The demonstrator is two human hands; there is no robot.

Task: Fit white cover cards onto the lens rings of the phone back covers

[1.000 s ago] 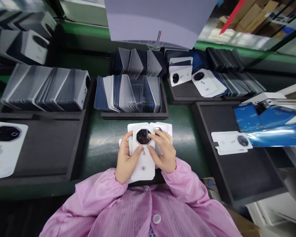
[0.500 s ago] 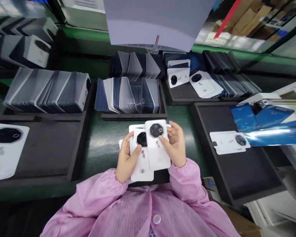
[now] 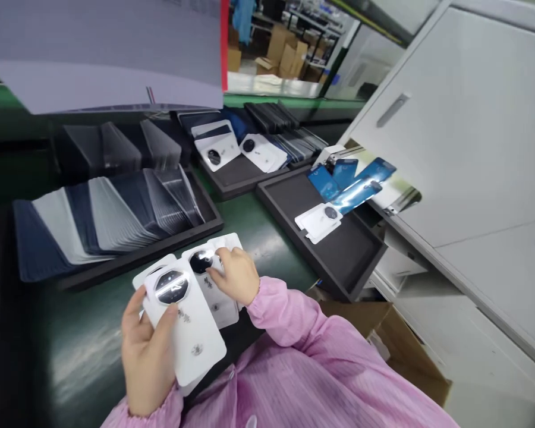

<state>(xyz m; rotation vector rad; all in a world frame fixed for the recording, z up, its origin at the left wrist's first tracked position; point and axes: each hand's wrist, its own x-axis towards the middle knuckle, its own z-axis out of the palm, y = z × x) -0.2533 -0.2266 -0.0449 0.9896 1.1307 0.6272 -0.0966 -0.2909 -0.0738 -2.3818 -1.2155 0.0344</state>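
Observation:
My left hand [image 3: 146,351] pinches a white phone-back panel [image 3: 198,318] with a black octagonal camera patch, small dark lettering and a round mark. At least one more white panel shows behind it. My right hand [image 3: 237,274] has its thumb and fingers closed on the top of a similar white panel [image 3: 218,294], beside its camera patch. The two held groups overlap at the middle, tilted over the green bench top [image 3: 89,333]. Another white panel edge [image 3: 229,241] shows behind my right hand's fingers.
A dark tray [image 3: 209,226] holds rows of dark-blue and pale panels on edge. Behind it, another tray [image 3: 236,184] carries loose white panels [image 3: 261,151]. To the right, a black tray [image 3: 348,249] holds white panels [image 3: 321,221] and blue film pieces [image 3: 356,196]. A cardboard box [image 3: 396,351] sits below.
The view has swung to the right. My hands have drawn somewhat apart, and the left hand's panel now lies in front of the right hand's panel, where before the right one was in front.

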